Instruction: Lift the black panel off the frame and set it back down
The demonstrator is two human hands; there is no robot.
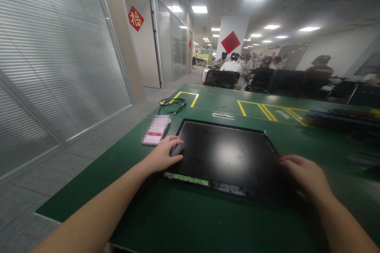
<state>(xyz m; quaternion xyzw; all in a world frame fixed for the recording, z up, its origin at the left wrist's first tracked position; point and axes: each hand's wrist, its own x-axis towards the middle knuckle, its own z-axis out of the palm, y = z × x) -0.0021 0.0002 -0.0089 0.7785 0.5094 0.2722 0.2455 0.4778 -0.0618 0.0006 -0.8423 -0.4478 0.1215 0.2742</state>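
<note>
A black flat screen panel lies face up on the green table, with a strip of green circuit board showing along its near edge. My left hand grips the panel's left edge, fingers resting on the glass. My right hand holds the panel's right edge, fingers curled over the side.
A phone with a lit screen lies just left of the panel. A coiled black cable sits farther back. Yellow tape outlines mark the table. Dark trays stand at the right. Several people sit on black chairs beyond.
</note>
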